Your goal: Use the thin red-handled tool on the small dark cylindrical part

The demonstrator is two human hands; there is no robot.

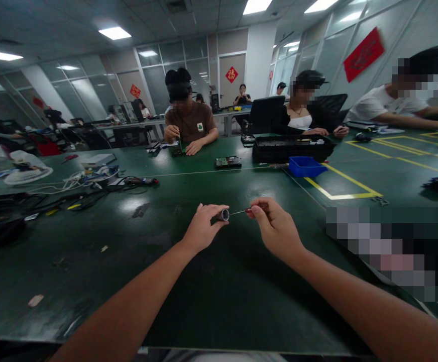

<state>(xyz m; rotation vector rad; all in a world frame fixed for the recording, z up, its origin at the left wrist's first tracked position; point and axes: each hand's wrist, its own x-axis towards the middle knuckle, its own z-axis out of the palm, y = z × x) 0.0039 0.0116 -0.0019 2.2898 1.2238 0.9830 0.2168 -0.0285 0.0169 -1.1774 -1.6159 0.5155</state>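
Observation:
Between the fingers and thumb of my left hand [204,227] is a small dark cylinder [224,215], its round, hollow-looking end turned to the right. My right hand [275,227] grips a screwdriver [248,210] by its reddish-brown handle. The thin metal shaft points left, and its tip is at or very close to the cylinder's open end; whether it touches cannot be told. Both hands are above the green table [219,291].
Cables [102,193] lie to the left. A circuit-board device [228,162], a blue bin [306,166] and a long black tray [294,148] stand farther back. A person in a brown shirt [192,123] works across the table; others sit at the right.

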